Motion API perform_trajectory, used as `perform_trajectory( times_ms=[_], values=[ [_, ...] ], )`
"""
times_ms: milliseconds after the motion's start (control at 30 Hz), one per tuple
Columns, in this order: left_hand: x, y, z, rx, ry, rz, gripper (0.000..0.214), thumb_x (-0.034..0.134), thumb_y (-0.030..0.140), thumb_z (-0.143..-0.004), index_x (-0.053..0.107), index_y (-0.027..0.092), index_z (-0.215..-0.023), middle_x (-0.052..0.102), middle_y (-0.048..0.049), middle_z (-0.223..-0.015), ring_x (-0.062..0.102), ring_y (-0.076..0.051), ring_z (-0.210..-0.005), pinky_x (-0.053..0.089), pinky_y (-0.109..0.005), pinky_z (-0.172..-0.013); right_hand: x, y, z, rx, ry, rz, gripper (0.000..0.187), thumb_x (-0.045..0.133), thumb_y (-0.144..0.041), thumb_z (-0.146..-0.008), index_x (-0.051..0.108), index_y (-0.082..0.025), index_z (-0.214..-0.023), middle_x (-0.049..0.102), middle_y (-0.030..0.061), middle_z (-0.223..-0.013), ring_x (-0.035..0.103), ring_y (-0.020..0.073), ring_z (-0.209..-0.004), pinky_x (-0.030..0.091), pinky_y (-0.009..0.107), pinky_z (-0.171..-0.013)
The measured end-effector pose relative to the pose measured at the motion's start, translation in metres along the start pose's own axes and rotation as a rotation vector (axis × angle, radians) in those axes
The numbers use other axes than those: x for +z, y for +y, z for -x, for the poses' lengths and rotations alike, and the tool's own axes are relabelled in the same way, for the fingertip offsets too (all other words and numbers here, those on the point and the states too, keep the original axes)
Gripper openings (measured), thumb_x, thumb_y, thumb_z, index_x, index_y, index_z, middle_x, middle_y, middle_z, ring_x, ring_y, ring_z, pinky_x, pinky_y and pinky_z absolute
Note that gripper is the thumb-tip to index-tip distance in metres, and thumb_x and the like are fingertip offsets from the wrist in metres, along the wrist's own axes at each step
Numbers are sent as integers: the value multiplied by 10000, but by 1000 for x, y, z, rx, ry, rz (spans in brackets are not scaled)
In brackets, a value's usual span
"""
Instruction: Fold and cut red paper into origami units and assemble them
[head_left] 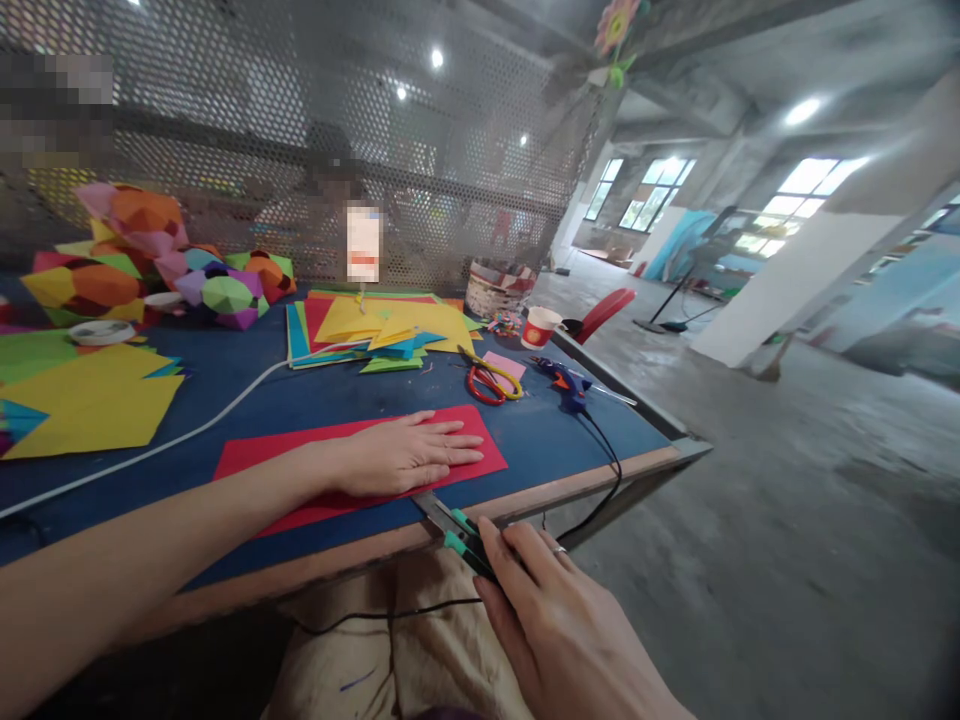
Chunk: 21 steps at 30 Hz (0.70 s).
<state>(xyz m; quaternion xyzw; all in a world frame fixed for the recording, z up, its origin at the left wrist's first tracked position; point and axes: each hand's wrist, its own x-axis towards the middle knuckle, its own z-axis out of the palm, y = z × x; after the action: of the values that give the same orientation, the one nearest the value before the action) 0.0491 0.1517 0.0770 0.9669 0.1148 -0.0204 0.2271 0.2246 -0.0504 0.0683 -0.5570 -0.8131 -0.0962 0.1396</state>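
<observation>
My left hand lies flat with its fingers stretched out, pressing on a long red sheet of paper near the front edge of the table. Part of the sheet is covered by my hand and forearm. In my right hand, just off the table's front edge, is a utility knife with a green and black handle. Its grey blade points up and left, with the tip at the near edge of the red sheet beside my left hand. Whether the tip touches the paper or slips under it, I cannot tell.
Scissors with red and yellow handles lie behind the sheet. A blue glue gun trails a black cord over the right edge. Further back are coloured paper sheets, a paper cup and folded paper balls. A white cable crosses the left side.
</observation>
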Motion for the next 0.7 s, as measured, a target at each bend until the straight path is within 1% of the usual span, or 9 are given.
perform_trajectory(
  times_ms=[67, 167, 300, 400, 500, 633, 700],
  values=[
    [0, -1, 0, 12, 13, -2, 489, 304, 357, -1066, 347, 330, -1553, 286, 19, -1656, 187, -194, -1552, 19, -480, -1256, 0, -1, 1, -14, -12, -5, 374, 468, -189, -992, 592, -48, -1315, 685, 150, -1027, 719, 248, -877, 653, 365, -732],
    [1, -3, 0, 22, 22, -2, 484, 303, 373, -1070, 348, 346, -1551, 290, 19, -1655, 178, -196, -1554, 22, -474, -1256, -1, -3, 0, -5, -23, -2, 369, 479, -191, -988, 596, -53, -1310, 685, 145, -1011, 718, 249, -868, 651, 360, -725],
    [1, -2, 0, 11, 15, -6, 487, 291, 382, -1074, 333, 340, -1557, 283, 13, -1658, 161, -197, -1557, 19, -480, -1256, 0, -4, -2, 7, -42, -18, 361, 490, -190, -982, 598, -62, -1301, 684, 142, -1014, 712, 253, -867, 650, 358, -708],
    [0, 0, 1, 7, 7, -9, 487, 295, 363, -1073, 336, 330, -1557, 280, 11, -1659, 166, -191, -1556, 12, -480, -1256, 2, -5, -2, 1, -65, -40, 381, 462, -210, -1003, 561, -71, -1344, 676, 147, -1064, 704, 249, -908, 646, 350, -730],
    [-1, 1, 1, -6, 8, -2, 487, 300, 359, -1069, 346, 324, -1553, 290, 12, -1656, 176, -193, -1554, 22, -489, -1256, 5, -6, -1, 1, -84, -38, 388, 440, -214, -1015, 538, -82, -1366, 672, 142, -1068, 697, 244, -926, 640, 341, -745],
    [-1, 2, 1, 30, 33, -4, 487, 299, 342, -1063, 373, 305, -1543, 318, 9, -1643, 227, -190, -1541, 27, -466, -1258, 8, -7, -1, -29, -60, -25, 384, 426, -218, -1020, 536, -72, -1358, 669, 148, -1085, 700, 247, -928, 641, 329, -713],
    [-2, 2, 1, 43, 35, -16, 491, 288, 332, -1063, 369, 295, -1547, 315, 11, -1644, 222, -186, -1542, 28, -452, -1259, 9, -7, -2, -42, -47, -24, 384, 426, -227, -1021, 539, -64, -1349, 669, 150, -1080, 702, 248, -912, 643, 334, -699]
  ],
)
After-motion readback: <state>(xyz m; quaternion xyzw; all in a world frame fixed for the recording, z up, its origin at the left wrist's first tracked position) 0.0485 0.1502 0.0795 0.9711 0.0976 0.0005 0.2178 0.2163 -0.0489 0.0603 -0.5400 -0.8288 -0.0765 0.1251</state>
